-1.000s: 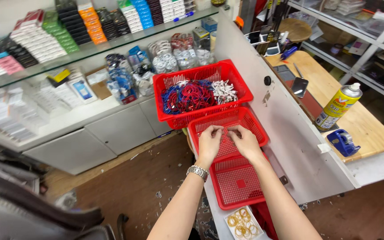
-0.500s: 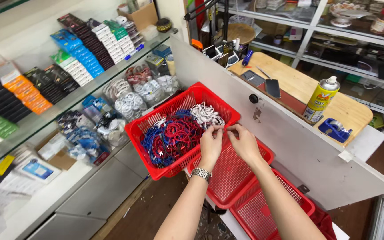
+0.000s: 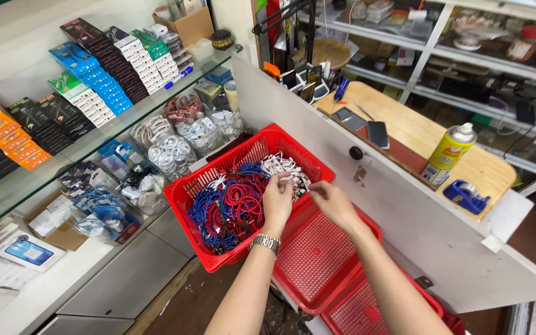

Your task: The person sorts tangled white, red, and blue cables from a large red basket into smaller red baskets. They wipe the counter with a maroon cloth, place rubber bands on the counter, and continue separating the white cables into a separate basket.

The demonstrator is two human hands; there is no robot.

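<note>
Fingertips of the left hand (image 3: pixel 278 200) and right hand (image 3: pixel 332 201) pinch a thin white cable (image 3: pixel 293 180) over the right side of the red basket (image 3: pixel 196 192); it looks light, limp and tangle-prone. Empty red trays (image 3: pixel 317 260) lie near, with open room.

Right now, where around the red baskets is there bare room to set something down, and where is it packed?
Free: the empty red basket under the right hand, and bare wood on the tabletop between the phone and the spray can. Crowded: the cable basket the left hand reaches into, and the glass shelves of boxes.
</note>
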